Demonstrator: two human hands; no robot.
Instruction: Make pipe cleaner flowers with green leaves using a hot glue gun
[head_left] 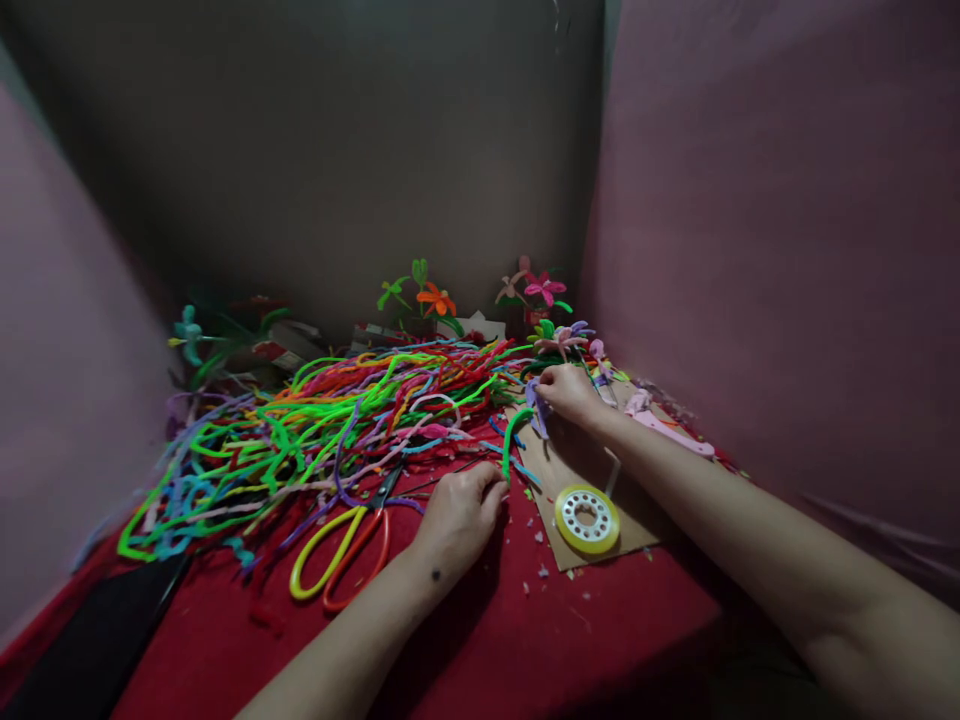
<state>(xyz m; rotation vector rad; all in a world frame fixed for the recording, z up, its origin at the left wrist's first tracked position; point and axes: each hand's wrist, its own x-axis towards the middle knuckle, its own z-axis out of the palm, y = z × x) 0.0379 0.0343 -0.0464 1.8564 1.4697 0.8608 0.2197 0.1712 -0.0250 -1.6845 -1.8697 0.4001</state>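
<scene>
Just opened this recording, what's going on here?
A person works over a red cloth. The left hand pinches the lower end of a fuzzy green stem; the right hand holds a purple fuzzy piece by the stem's upper end. A yellow tape roll lies on cardboard. Scissors and a heap of colorful fuzzy stems lie to the left, with fuzzy flowers behind.

1. Dim room; the light source is out of view.
2. The back wall (pixel 360 150) is murky grey, the pink right wall (pixel 780 200) slightly lighter.
3. Soft shadows fall on the red cloth (pixel 525 640) and cardboard (pixel 630 500); the lower right is nearly black.
4. Wide-angle stretching shows toward the edges; fine detail is soft and grainy.
</scene>
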